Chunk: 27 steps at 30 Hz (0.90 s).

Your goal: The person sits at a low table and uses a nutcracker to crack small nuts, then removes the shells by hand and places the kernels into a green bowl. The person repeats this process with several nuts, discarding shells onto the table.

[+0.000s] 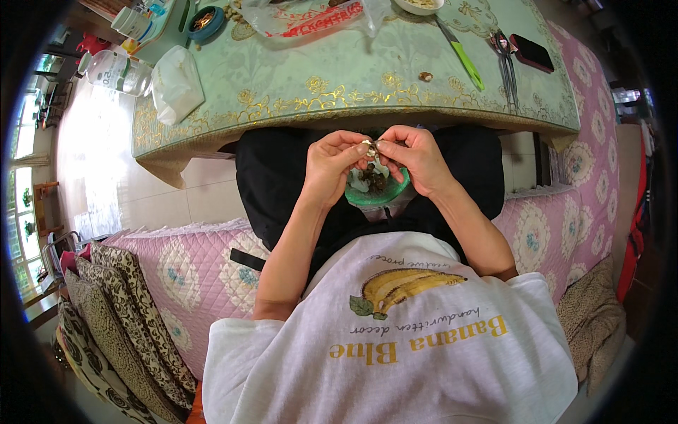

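Observation:
Between the fingertips of both hands is a small pale and brown piece, perhaps a nut kernel with skin [370, 150]. My left hand [335, 164] pinches its pale side between thumb and forefinger. My right hand [413, 159] pinches at its darker side, with its other fingers curled below. Just beneath the hands, between the black-clad legs, is a green bin with a translucent liner [376, 199], holding brown scraps that look like shells or peelings. On the table beyond lies a small brown and pale piece, possibly a nut [425, 77].
The cloth-covered table [275, 79] carries a green-handled knife [466, 63], metal scissors or a cracker [507, 69], a dark phone [532, 53], a white bowl [420, 5], a printed plastic bag [312, 18], a blue-green bowl [206, 24] and a clear jar [119, 74]. The table edge is close beyond the hands.

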Each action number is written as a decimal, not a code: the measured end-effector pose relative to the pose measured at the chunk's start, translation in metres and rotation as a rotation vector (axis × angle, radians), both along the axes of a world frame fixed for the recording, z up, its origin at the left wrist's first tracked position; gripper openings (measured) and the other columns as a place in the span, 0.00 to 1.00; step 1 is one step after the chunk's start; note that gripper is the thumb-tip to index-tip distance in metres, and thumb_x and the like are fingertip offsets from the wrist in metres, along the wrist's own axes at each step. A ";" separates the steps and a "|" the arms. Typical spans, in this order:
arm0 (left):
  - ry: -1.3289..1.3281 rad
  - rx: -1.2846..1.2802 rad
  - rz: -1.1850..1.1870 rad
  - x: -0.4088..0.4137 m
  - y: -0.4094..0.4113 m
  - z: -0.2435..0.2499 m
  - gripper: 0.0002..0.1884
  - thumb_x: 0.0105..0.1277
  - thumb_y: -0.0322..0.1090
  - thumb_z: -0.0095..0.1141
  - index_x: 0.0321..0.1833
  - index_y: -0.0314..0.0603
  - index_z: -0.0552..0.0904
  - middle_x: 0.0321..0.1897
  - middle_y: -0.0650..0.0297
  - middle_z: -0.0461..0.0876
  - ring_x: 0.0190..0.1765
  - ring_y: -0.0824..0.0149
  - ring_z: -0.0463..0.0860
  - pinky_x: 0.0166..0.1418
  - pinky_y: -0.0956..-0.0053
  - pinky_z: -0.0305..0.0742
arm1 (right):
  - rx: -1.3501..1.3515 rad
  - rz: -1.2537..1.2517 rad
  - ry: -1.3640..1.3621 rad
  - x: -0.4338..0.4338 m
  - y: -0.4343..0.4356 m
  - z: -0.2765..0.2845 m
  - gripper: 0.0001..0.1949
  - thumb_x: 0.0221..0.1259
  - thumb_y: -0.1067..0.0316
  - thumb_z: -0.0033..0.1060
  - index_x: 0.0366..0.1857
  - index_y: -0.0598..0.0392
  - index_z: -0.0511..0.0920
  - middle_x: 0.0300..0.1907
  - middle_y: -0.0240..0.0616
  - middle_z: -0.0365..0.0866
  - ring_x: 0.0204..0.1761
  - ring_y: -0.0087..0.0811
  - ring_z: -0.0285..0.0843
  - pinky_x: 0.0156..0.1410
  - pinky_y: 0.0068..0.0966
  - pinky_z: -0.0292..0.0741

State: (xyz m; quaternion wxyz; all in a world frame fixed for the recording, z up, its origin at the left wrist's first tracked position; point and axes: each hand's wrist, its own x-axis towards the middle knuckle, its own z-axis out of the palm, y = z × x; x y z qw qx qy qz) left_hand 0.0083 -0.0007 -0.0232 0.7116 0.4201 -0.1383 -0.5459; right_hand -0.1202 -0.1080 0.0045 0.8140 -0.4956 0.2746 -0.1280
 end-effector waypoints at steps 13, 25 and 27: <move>0.219 -0.207 0.001 0.001 0.006 -0.002 0.15 0.59 0.23 0.52 0.50 0.28 0.74 0.38 0.49 0.80 0.41 0.64 0.80 0.47 0.75 0.75 | -0.733 0.095 0.334 -0.008 -0.001 -0.018 0.08 0.50 0.69 0.64 0.27 0.61 0.77 0.16 0.34 0.74 0.19 0.21 0.69 0.25 0.21 0.67; -0.060 -0.103 0.075 -0.005 0.011 -0.001 0.11 0.56 0.20 0.57 0.42 0.26 0.78 0.34 0.52 0.81 0.33 0.66 0.81 0.41 0.77 0.77 | -1.101 -0.091 -0.011 -0.005 0.016 0.015 0.06 0.46 0.75 0.63 0.29 0.59 0.78 0.24 0.36 0.74 0.24 0.30 0.73 0.28 0.24 0.69; -0.111 -0.080 0.065 -0.005 0.011 0.001 0.10 0.56 0.19 0.57 0.42 0.26 0.78 0.34 0.53 0.81 0.33 0.67 0.81 0.41 0.77 0.77 | -1.175 -0.096 -0.045 -0.004 0.015 0.012 0.06 0.46 0.76 0.63 0.29 0.59 0.78 0.24 0.36 0.74 0.23 0.29 0.72 0.27 0.23 0.68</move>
